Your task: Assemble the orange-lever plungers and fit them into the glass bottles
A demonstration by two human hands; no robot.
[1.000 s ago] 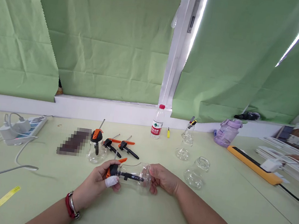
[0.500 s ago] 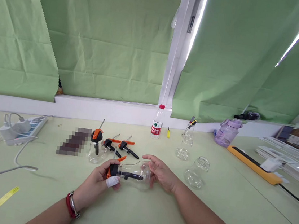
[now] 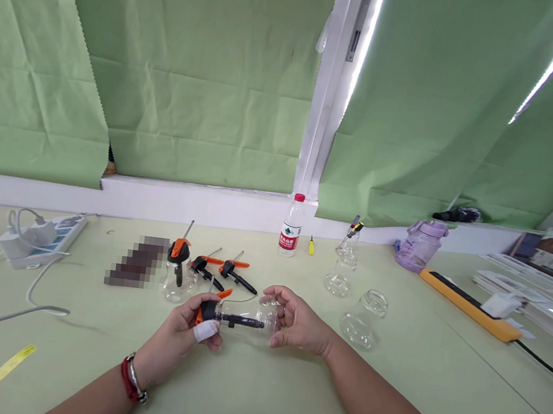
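Note:
A clear glass bottle [image 3: 243,310] lies on its side between my hands, its neck pointing left. My left hand [image 3: 186,323], with white tape on the thumb, grips the black-and-orange cap [image 3: 205,312]. A black tube [image 3: 245,322] runs from the cap inside the bottle. My right hand [image 3: 300,324] curls around the bottle's base, thumb below and fingers above. Behind my left hand stands a similar capped bottle [image 3: 179,284]. Beside it lie two loose black-and-orange caps with tubes, one nearer [image 3: 208,272] and the other cap [image 3: 238,276] to its right.
To the right stand an uncapped glass bottle [image 3: 363,320] and another holding screwdrivers [image 3: 339,278]. At the back are a water bottle [image 3: 290,229] and a purple jug [image 3: 420,246]. Power strips sit at left [image 3: 55,240] and right [image 3: 466,305], with cables.
My right hand has closed around the bottle's base, its thumb now showing along the near side. The bottle has shifted very slightly to the left.

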